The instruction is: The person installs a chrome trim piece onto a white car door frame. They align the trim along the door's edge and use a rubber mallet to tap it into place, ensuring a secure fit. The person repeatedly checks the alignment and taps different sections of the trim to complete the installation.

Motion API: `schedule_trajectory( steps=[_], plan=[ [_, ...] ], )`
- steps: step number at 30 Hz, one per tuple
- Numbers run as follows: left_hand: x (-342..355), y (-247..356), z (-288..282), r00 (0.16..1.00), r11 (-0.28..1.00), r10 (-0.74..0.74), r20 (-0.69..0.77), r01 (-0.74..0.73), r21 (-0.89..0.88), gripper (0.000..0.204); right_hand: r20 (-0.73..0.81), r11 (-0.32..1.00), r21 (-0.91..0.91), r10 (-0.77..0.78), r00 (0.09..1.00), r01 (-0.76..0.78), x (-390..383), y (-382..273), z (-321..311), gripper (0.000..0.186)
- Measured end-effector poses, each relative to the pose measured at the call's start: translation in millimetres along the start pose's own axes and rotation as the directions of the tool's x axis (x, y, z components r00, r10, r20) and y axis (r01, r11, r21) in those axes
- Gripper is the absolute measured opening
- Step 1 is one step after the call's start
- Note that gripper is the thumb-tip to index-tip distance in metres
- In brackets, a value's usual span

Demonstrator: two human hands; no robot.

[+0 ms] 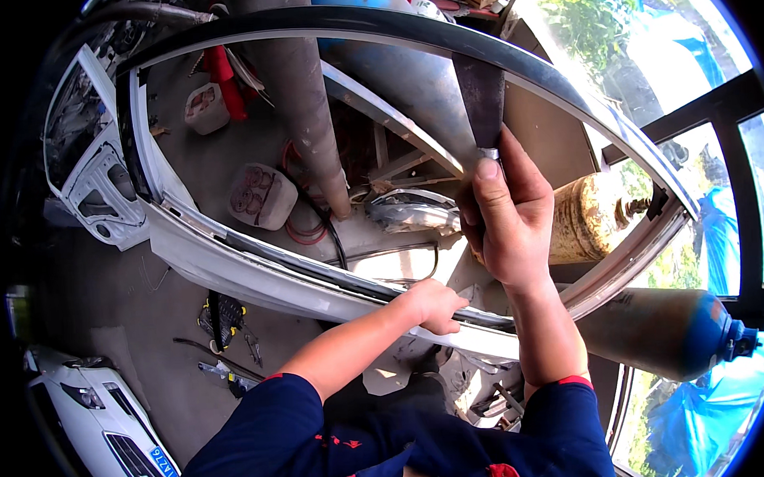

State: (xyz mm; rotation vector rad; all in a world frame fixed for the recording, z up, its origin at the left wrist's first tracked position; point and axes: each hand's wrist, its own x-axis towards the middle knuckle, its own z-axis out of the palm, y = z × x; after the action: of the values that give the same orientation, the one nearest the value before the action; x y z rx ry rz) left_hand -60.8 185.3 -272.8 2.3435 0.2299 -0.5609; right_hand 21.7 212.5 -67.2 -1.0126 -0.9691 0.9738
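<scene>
My right hand (514, 215) holds a scraper (482, 105), handle hidden inside, far end indistinct above; my left hand (435, 306) touches the car door (223, 267), whether gripping I cannot tell.

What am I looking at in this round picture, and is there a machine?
There's no machine: these are a person's two bare hands, seen from a wide fisheye camera on their head, looking down. The lens bends straight edges. The right hand grips a flat, dark-bladed tool, blade upward; the left hand is at the lower edge of a white car door's window opening. Through it you see a plastic tub on the floor and a rusty, yellowish cylinder.
</scene>
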Motion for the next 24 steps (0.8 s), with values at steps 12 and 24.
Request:
schedule_trajectory(
  steps=[12, 24],
  plan=[
    [1.1, 1.8, 0.5, 0.997, 1.0, -0.008, -0.082, 0.007, -0.007, 0.052, 0.025, 0.997, -0.062, 0.048, 0.999, -0.046, 2.3, -11.6, 2.1, 0.052],
    [-3.8, 4.1, -0.1, 0.995, 1.0, -0.016, -0.098, 0.015, -0.006, 0.044, -0.058, 0.997, -0.053, 0.056, 0.997, -0.059, -6.7, -15.3, 20.0, 0.047]
  ],
)
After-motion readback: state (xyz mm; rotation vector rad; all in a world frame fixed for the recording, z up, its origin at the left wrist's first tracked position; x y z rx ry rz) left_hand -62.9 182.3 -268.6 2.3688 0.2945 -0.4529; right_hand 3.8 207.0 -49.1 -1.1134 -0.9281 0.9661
